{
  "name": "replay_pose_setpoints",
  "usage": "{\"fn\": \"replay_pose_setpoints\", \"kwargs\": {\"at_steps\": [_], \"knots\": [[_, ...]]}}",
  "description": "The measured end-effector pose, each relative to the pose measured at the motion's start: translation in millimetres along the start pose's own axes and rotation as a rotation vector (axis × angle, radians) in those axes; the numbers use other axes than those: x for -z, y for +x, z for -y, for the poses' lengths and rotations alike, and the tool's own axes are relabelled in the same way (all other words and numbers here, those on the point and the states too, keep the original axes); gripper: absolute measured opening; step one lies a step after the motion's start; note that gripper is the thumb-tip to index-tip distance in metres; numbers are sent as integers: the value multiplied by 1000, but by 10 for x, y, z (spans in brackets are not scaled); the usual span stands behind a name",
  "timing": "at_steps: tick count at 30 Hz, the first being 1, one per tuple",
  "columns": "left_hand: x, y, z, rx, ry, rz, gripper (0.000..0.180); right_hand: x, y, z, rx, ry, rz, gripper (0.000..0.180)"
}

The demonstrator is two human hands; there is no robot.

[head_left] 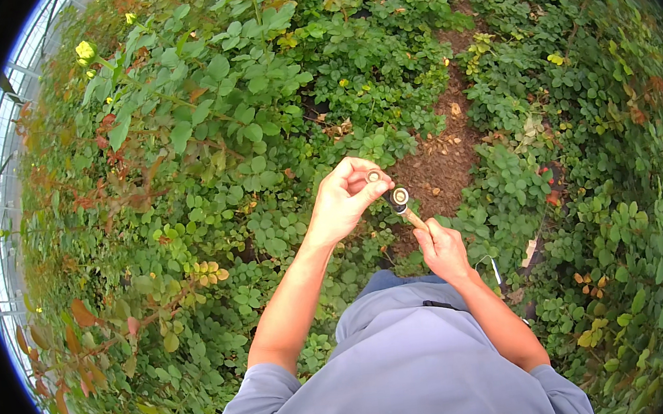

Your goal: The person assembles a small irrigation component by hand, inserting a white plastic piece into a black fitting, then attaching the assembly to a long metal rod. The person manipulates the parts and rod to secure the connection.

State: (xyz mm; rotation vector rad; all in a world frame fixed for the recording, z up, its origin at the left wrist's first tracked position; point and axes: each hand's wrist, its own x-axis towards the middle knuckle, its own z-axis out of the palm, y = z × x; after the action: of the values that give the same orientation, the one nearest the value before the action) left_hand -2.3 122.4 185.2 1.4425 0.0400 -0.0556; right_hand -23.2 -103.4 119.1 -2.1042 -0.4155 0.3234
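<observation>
My left hand (pixel 349 199) is closed in a pinch on a small round brass-coloured cap (pixel 374 176), with a lighter centre. My right hand (pixel 443 250) is wrapped round a tan rod (pixel 414 218) that points up and to the left. At the rod's far end sit a black collar (pixel 399 207) and a round brass-coloured fitting (pixel 401 195) with a hollow-looking face. The cap and this fitting are close together in front of my body. Whether they are joined by the dark piece between them, I cannot tell.
Dense leafy rose-like bushes (pixel 258 126) surround me. A yellow bud (pixel 85 50) stands at the far left. A brown soil path (pixel 450 146) strewn with dry leaves runs away ahead. Red objects (pixel 553 188) lie among leaves at the right. A pale framed wall (pixel 4 209) curves along the left.
</observation>
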Motion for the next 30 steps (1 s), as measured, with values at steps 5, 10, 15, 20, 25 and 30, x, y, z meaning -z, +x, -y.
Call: {"fn": "replay_pose_setpoints", "kwargs": {"at_steps": [5, 10, 15, 20, 25, 30], "knots": [[0, -17, -238, 176, -96, 9, 24, 20, 28, 26, -51, 2, 30, 24], [-72, -21, -261, 81, 222, -79, 36, 10, 36, 39, -37, -1, 24, 24], [-46, 21, -259, 67, 96, 5, 30, 23, 27, -3, -44, -8, -34, 24], [-53, 27, -286, -68, 275, -47, 28, 70, 40, 157, 28, -106, -175, 21], [45, 19, -308, -56, 340, 33, 28, 212, 53, 115, 17, 52, -6, 17], [96, -60, -394, -9, 476, -10, 29, 134, 24, 86, 191, -142, -132, 17]]}}
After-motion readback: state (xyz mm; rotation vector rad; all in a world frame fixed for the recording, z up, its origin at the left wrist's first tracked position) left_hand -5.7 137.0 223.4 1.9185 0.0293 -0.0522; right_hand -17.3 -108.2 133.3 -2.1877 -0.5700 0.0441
